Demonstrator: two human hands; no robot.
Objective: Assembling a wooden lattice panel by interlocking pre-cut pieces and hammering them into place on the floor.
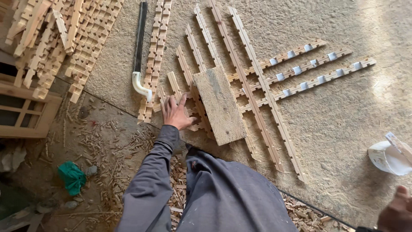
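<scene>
On the notched strips (189,96), left hand (175,112) lies flat, fingers spread.

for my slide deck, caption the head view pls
Left hand pressing notched slats beside a wood block; right hand near a white cup.

Grey long-sleeved top, grey trousers
</scene>
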